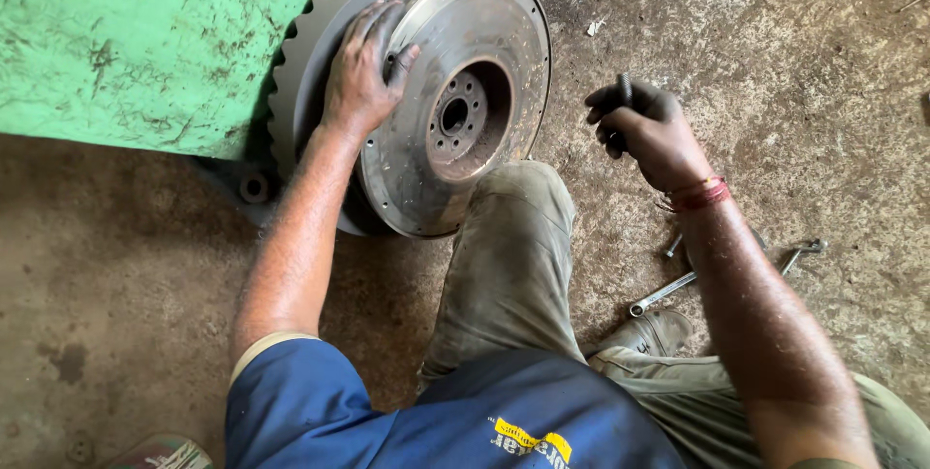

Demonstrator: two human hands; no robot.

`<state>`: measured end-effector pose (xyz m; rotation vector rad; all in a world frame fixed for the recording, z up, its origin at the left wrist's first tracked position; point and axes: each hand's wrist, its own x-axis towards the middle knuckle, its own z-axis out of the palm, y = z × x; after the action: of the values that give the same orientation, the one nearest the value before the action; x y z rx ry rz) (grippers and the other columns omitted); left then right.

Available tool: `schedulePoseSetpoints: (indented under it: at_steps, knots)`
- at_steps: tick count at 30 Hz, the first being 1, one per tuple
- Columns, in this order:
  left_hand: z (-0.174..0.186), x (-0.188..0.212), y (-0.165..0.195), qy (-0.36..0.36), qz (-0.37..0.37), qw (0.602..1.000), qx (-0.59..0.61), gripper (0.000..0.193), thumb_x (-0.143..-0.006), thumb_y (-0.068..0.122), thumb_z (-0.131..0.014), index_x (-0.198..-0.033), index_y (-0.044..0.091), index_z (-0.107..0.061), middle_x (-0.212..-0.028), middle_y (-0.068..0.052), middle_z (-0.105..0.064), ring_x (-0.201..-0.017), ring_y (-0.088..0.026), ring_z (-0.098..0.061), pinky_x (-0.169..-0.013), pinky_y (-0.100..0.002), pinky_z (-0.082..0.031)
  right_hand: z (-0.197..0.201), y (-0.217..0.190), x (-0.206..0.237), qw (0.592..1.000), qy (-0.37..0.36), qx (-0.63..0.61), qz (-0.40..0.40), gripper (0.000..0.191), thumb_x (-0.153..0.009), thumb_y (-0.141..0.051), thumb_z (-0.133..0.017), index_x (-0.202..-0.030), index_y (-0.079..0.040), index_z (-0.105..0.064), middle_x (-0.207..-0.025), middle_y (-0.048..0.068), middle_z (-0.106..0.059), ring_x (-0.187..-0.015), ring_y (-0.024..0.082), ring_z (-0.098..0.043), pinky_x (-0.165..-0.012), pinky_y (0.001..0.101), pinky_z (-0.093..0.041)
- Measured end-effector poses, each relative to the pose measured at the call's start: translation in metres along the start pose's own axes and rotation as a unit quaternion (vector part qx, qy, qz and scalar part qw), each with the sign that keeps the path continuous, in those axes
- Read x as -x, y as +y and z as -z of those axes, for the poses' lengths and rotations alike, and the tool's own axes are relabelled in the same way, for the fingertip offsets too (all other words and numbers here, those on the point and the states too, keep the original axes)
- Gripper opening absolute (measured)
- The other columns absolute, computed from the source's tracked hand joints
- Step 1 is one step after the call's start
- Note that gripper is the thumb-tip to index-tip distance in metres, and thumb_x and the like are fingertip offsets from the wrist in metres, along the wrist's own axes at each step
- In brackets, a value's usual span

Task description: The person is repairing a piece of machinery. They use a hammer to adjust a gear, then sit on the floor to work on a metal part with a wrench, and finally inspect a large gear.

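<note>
Upper left of frame: a large green-painted metal panel (145, 43), scuffed and scratched, is filling the corner; it is backing the work and appears to be giving the wheel something to lean on.

Top centre: a big round grey steel flywheel with a toothed rim (455, 101) is standing on edge on the stained concrete floor (775, 91), tilted back toward the green panel. Its recessed hub with a ring of bolt holes is facing the camera. The person's knee in grimy khaki trousers (513, 236) is sitting just below the lower rim, seemingly bracing it against rolling.

Left hand (366, 67): lying flat and spread over the upper left face of the flywheel, fingers reaching over the rim, thumb pressing on the face. Nothing is being gripped; the palm is apparently steadying the wheel upright. Forearm is running straight up from lower left of frame, elbow nearly extended.

Right hand (644, 125): right of centre, clear of the flywheel, curled closed around a short dark rod-shaped tool (625, 91) whose tip is sticking up above the knuckles. Wrist is bent, with a red thread band (699, 194) around it.

Lower right of centre: a slim silver spanner (664, 293) is lying on the floor beside the boot, partly hidden by the right forearm, within easy reach.
</note>
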<state>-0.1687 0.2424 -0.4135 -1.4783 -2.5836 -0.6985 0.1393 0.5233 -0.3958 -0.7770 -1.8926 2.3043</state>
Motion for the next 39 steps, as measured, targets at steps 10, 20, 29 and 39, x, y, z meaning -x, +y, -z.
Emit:
schedulePoseSetpoints:
  at_steps: [10,20,29,39]
  knots:
    - [-0.002,-0.001,0.002,0.040,0.012,0.999,0.031,0.041,-0.107,0.018,-0.062,-0.146,0.006,-0.060,-0.146,-0.020,-0.061,-0.137,-0.039,-0.055,-0.118,-0.050,-0.042,-0.024,-0.030,-0.032,0.945,-0.007,0.315,0.089,0.023,-0.096,-0.025,-0.072,-0.114,-0.010,-0.073,-0.106,0.008,-0.076,-0.090,0.014,-0.072,-0.076,0.0313,-0.059]
    - [0.028,-0.005,0.034,0.135,0.018,0.990,0.021,0.036,-0.087,0.007,-0.067,-0.121,-0.002,-0.071,-0.132,-0.022,-0.068,-0.123,-0.039,-0.065,-0.109,-0.043,-0.051,-0.144,-0.054,-0.151,0.762,-0.004,0.450,0.466,0.034,-0.089,-0.005,-0.066,-0.123,-0.003,-0.066,-0.113,0.019,-0.065,-0.104,0.038,-0.064,-0.085,0.0471,-0.054]
    - [0.023,-0.003,0.029,0.126,0.027,0.992,0.012,0.033,-0.085,0.010,-0.072,-0.113,-0.006,-0.071,-0.120,-0.025,-0.070,-0.112,-0.043,-0.067,-0.101,-0.046,-0.054,-0.162,-0.039,-0.205,0.656,-0.007,0.507,0.559,0.028,-0.086,-0.010,-0.064,-0.113,-0.004,-0.068,-0.121,0.018,-0.062,-0.118,0.035,-0.060,-0.102,0.0426,-0.052]
    - [0.023,0.002,0.033,0.091,0.056,0.994,0.029,0.036,-0.090,0.012,-0.071,-0.122,-0.006,-0.070,-0.128,-0.024,-0.070,-0.118,-0.039,-0.069,-0.106,-0.045,-0.053,-0.178,-0.026,-0.201,0.626,-0.046,0.578,0.521,0.023,-0.083,-0.031,-0.065,-0.097,-0.018,-0.078,-0.129,0.014,-0.064,-0.111,0.035,-0.063,-0.090,0.0448,-0.056]
